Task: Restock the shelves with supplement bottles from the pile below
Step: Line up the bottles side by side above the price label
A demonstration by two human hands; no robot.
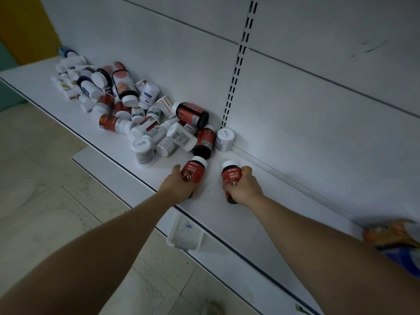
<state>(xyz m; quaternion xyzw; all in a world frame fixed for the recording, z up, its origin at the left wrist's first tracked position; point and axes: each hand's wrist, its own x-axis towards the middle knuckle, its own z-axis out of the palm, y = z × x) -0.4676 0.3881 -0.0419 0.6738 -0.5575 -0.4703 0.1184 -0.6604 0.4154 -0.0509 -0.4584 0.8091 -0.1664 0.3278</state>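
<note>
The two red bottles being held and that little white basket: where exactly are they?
Left hand's red bottle (pixel 193 172): head view, on its red label.
Right hand's red bottle (pixel 231 175): head view, on its red label.
White basket (pixel 185 233): head view, on its perforated bottom.

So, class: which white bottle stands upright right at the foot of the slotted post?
The white bottle beside the post's base; the pile's others lie tipped over.

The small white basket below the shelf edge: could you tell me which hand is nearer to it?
Left. The left hand holds a red bottle just above the basket; the right hand, gripping another red bottle, sits further right.
</note>
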